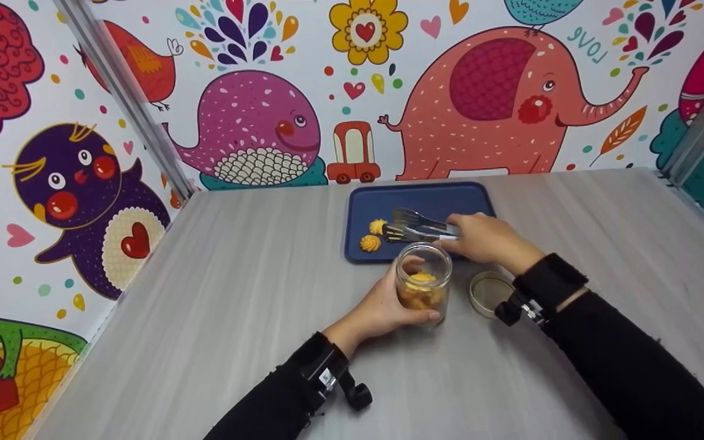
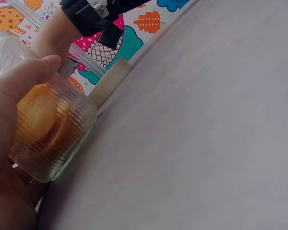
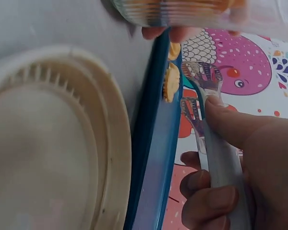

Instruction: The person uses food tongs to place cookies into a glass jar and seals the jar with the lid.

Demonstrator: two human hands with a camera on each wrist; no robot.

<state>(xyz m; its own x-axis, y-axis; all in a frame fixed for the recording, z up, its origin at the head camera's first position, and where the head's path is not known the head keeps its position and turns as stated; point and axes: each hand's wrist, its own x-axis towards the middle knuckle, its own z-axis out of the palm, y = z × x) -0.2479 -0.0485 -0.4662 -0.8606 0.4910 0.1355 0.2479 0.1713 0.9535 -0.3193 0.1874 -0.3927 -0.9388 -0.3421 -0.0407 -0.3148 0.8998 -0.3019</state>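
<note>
The left hand (image 1: 382, 308) grasps an uncapped, clear glass jar (image 1: 434, 302) with ribbed sides, partly filled with golden cookies (image 1: 422, 278), and a round cream-rimmed lid (image 1: 490, 294) lies on the table (image 1: 248, 275) just off the blue tray's (image 1: 388, 198) near right corner. Farther on, the right hand (image 1: 486, 238) clasps shiny, pale-handled tongs (image 3: 223, 167) over the tray, their slotted tips parted just beside two swirled yellow piped cookies (image 1: 370, 244) toward its near left corner.

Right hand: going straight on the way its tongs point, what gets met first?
Most likely the tongs held in the right hand would meet the farther cookie on the blue tray first, though the head view leaves the gap and height unclear.
</note>
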